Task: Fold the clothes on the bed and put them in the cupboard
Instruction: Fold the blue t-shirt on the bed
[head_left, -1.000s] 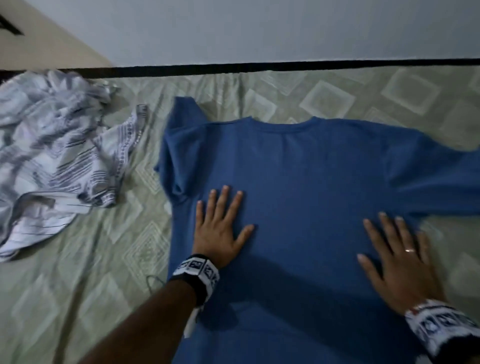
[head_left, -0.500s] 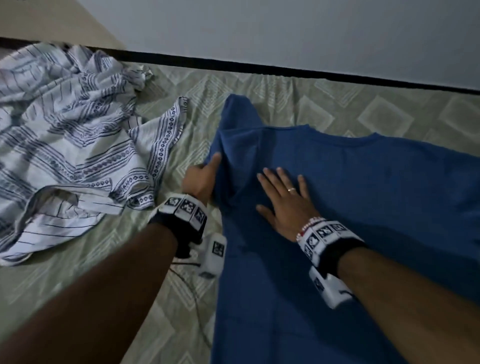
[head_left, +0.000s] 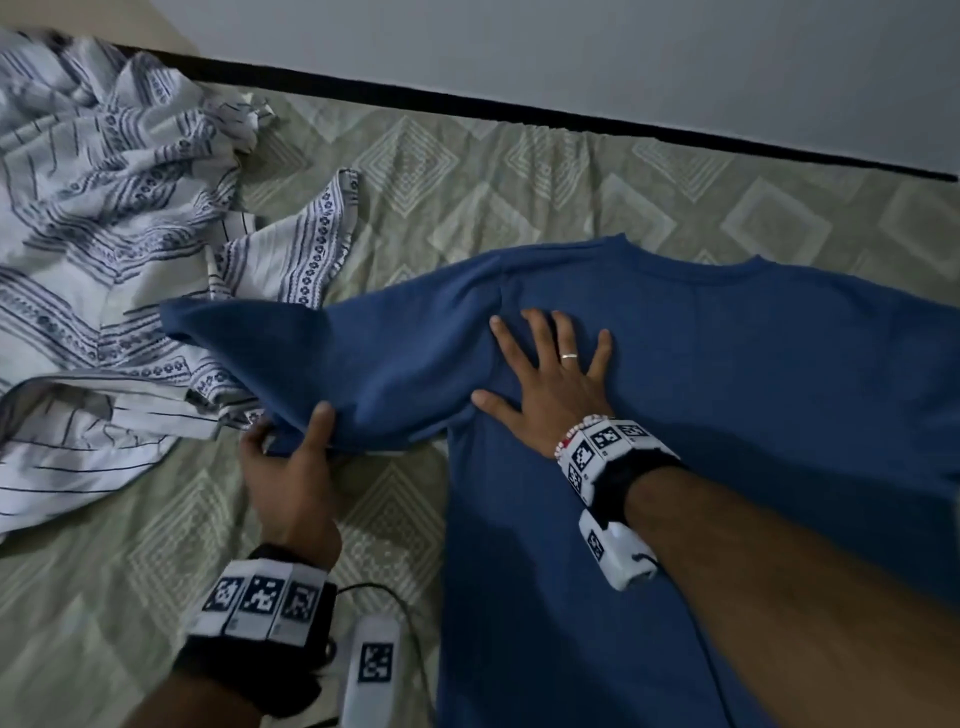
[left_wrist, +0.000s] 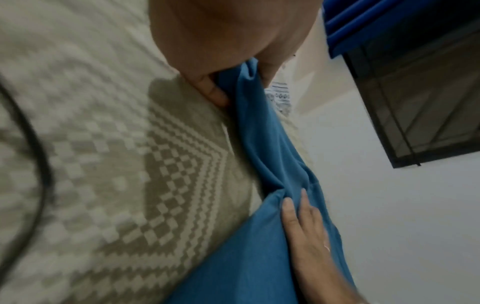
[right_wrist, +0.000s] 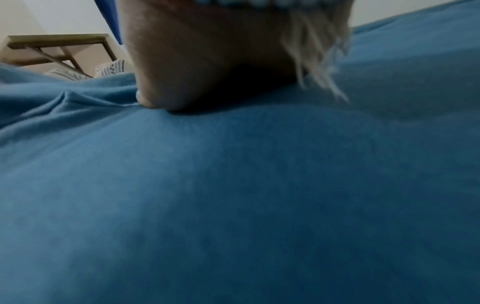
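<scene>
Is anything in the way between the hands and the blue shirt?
No. The left hand already pinches the blue shirt's sleeve, and the right hand presses flat on its chest. The striped white cloth lies to the left, partly under that sleeve.

A pale wall (head_left: 571, 52) with a dark window (left_wrist: 420, 92) rises behind; a black cable (left_wrist: 39, 154) trails nearby.

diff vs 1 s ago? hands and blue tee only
The left hand left the shirt body and now pinches the left sleeve, pulled out flat toward the striped garment. The right hand crossed from the right side to press flat beside that sleeve. The blue T-shirt body stayed spread on the bed; the striped garment stayed heaped.
</scene>
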